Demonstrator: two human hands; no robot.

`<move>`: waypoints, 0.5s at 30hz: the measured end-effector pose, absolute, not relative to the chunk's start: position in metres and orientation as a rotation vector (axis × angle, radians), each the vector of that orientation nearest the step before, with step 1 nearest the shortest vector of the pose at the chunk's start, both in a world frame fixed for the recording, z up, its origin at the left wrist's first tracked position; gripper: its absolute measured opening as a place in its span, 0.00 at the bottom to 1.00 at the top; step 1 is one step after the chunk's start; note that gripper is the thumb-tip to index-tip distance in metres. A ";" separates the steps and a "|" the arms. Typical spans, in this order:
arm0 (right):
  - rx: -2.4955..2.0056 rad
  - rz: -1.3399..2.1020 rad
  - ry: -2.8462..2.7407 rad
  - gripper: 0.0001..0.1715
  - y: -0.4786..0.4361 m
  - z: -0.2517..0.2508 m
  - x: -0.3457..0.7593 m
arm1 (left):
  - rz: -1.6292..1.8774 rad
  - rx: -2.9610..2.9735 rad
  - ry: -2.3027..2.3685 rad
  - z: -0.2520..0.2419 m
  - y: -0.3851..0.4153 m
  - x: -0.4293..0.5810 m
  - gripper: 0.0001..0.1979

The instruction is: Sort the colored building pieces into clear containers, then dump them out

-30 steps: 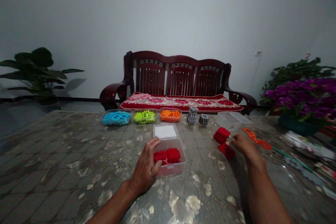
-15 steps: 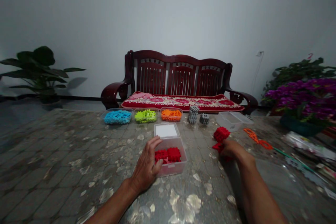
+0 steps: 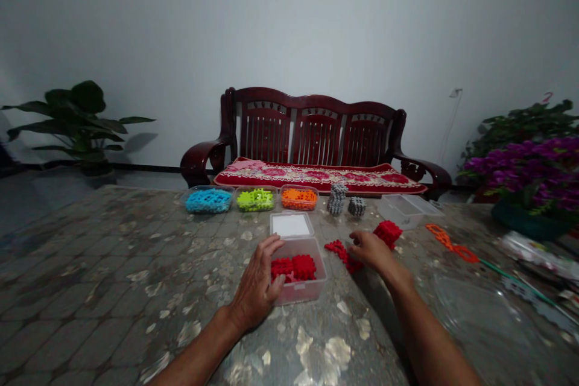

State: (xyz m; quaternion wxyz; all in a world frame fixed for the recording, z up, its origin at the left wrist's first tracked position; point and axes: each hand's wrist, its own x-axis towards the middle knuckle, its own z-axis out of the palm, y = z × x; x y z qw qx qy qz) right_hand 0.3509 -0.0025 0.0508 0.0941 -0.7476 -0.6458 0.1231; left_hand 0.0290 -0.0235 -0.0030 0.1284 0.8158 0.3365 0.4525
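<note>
My left hand (image 3: 257, 286) rests against the left side of a clear plastic box (image 3: 302, 292), fingers curved around its wall. Inside the box lie red plastic pieces (image 3: 294, 267). The box's open lid (image 3: 291, 225) lies flat behind it. My right hand (image 3: 368, 249) is closed on a flat red piece (image 3: 339, 249), held just right of the box above the table. Another clump of red pieces (image 3: 388, 232) sits on the table beyond that hand.
Tubs of blue (image 3: 208, 199), green (image 3: 255, 199) and orange (image 3: 299, 198) pieces line the far table edge, beside grey stacks (image 3: 337, 198) and an empty clear box (image 3: 404, 209). An orange strip (image 3: 447, 242) lies to the right. A wooden bench (image 3: 314, 145) stands behind.
My right hand picked a red piece from the pile on the right and carried it left toward the clear box. My left hand stayed on the box.
</note>
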 end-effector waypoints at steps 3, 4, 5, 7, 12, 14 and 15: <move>-2.129 0.294 -1.933 0.28 -0.002 0.050 0.342 | 1.295 2.381 0.984 -0.002 -0.024 0.029 0.26; -2.101 0.286 -1.954 0.29 -0.002 0.050 0.338 | 1.283 2.386 0.986 -0.002 -0.024 0.029 0.26; -2.083 0.283 -1.981 0.30 -0.002 0.049 0.333 | 1.275 2.390 0.986 -0.002 -0.025 0.029 0.26; -2.079 0.293 -2.045 0.30 -0.003 0.047 0.326 | 1.272 2.395 0.979 -0.001 -0.025 0.030 0.26; -2.118 0.265 -2.112 0.23 -0.003 0.040 0.321 | 1.283 2.375 0.963 -0.003 -0.025 0.030 0.25; -2.096 0.243 -2.076 0.23 -0.002 0.039 0.323 | 1.275 2.368 0.965 -0.004 -0.024 0.030 0.25; -2.065 0.235 -2.047 0.23 -0.001 0.039 0.324 | 1.272 2.366 0.966 -0.005 -0.024 0.029 0.26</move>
